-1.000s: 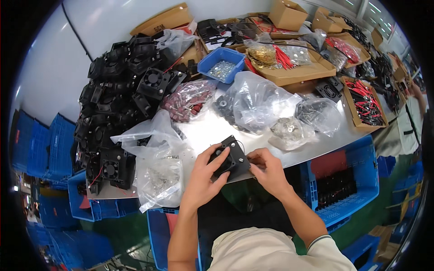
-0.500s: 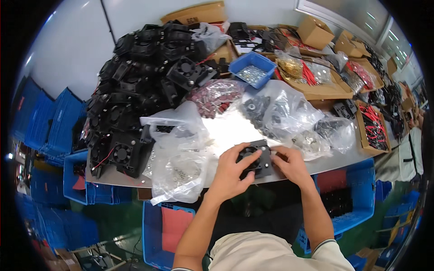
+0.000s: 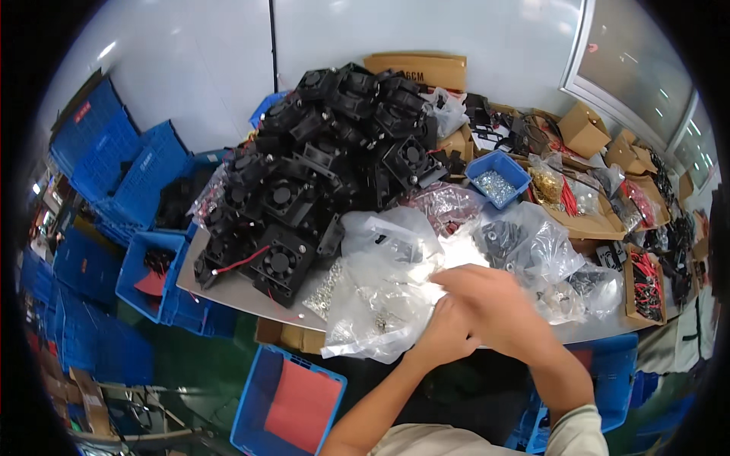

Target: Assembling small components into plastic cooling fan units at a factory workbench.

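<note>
My left hand [image 3: 442, 334] is at the table's front edge, closed, its fingers mostly behind my right hand. What it holds is hidden. My right hand [image 3: 498, 308] crosses over the left one, fingers pointing left and smeared by motion. Both hands are just right of a clear plastic bag [image 3: 380, 315] of small metal parts. The black fan unit handled earlier does not show. Beyond the fingers lies a brightly lit patch of table [image 3: 461, 251]. Behind it are a bag of dark red parts [image 3: 445, 205] and a clear bag of dark parts [image 3: 532, 239].
A tall heap of black fan units [image 3: 304, 175] covers the left of the table. A blue bin of small screws [image 3: 498, 178] stands at the back. Cardboard trays [image 3: 582, 220] and a box of red-and-black leads [image 3: 646, 285] line the right. Blue crates [image 3: 293, 399] stand below the front edge.
The view has swung left. My right hand has crossed over my left, and both are now close together beside the plastic bag. The fan unit between them has gone out of sight.
</note>
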The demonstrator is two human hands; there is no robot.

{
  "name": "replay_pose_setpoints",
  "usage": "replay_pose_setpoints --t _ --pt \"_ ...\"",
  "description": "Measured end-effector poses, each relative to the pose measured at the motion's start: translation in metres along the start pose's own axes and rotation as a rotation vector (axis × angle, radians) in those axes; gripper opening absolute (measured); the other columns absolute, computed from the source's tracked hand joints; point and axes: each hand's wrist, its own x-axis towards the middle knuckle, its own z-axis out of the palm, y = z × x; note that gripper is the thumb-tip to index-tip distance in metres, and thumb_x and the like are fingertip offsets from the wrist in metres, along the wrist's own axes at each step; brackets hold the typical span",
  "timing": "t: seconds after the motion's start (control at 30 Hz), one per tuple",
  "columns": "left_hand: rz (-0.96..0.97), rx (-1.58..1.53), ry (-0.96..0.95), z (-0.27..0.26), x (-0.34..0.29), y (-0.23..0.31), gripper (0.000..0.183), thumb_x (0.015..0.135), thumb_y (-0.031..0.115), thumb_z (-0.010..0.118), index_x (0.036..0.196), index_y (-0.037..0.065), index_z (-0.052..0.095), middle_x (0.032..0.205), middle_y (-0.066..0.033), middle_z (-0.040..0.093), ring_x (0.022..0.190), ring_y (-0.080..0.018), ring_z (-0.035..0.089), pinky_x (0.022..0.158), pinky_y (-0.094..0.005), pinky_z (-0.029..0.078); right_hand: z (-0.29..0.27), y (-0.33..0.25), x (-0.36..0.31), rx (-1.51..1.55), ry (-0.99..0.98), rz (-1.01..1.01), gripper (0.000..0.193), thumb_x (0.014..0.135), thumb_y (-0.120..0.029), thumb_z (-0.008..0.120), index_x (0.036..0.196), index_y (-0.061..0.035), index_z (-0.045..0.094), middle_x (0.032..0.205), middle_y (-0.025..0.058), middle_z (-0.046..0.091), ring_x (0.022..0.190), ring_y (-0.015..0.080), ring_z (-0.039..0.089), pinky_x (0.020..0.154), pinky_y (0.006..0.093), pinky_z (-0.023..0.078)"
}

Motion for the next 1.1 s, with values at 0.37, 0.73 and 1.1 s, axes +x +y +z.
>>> replay_pose_setpoints --t 0.37,0.73,1.1 --pt "0.069 0.322 -0.091 0.001 0.0 -0.022 0.045 0.076 0.016 0.07 0.117 0.005 0.058 0.12 -0.0165 0.058 0.112 -0.0348 0.052 0.098 -0.0451 0.039 0.07 0.043 0.13 0.029 -0.353 0.602 0.039 0.079 -0.036 0.058 0.109 -0.012 0.065 0.104 0.0156 0.067 0.094 0.0337 0.064 0.078 0.0419 0.051" --pt "0.161 0.376 -0.124 0.016 0.022 0.022 0.063 0.085 0.022 0.064 0.143 0.012 0.043 0.138 -0.0153 0.045 0.122 -0.0328 0.045 0.104 -0.0416 0.034 0.115 0.146 0.098 -0.352 0.133 -0.162 0.028 0.079 -0.01 0.055 0.105 -0.0066 0.065 0.099 0.0177 0.065 0.094 0.0355 0.063 0.075 0.0447 0.053" --pt "0.328 0.999 -0.089 0.018 0.017 0.001 0.034 0.078 0.014 0.066 0.11 0.003 0.063 0.112 -0.0154 0.062 0.107 -0.0308 0.057 0.089 -0.0397 0.045 -0.019 0.025 -0.025 -0.157 0.058 -0.125 0.023 0.074 0.004 0.057 0.096 0.0009 0.063 0.097 0.0134 0.066 0.086 0.0301 0.065 0.074 0.0367 0.053"
